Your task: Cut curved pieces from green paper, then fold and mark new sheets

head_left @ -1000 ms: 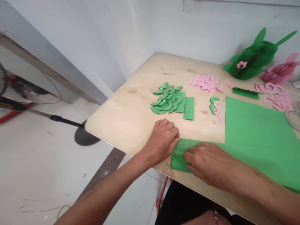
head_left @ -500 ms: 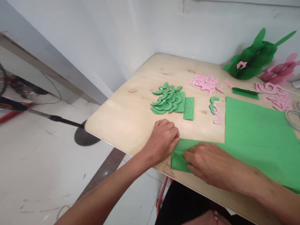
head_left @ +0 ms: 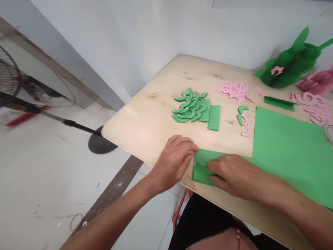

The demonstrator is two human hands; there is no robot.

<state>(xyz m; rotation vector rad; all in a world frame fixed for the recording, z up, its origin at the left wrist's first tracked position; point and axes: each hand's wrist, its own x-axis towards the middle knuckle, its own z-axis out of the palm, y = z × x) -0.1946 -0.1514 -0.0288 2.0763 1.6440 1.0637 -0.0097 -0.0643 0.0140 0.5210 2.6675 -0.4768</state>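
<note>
A large sheet of green paper lies on the table, and a strip along its near left edge is folded over. My right hand rests on that strip, its fingers curled against the fold and closed on the paper. At the strip's far left corner is my left hand, fingers stretched out with their tips touching the corner and the thumb apart. Beyond my hands sits a pile of curved green paper cutouts beside a small green card with traced curves.
Pink paper cutouts lie farther back on the wooden table. One green and one pink cutout are beside the sheet. A green honeycomb paper figure stands by the wall. A fan stands left of the table.
My left hand has loosened from a curled grip at the paper's corner, its fingers now straighter. My right hand stays on the fold. The view has shifted slightly left.
</note>
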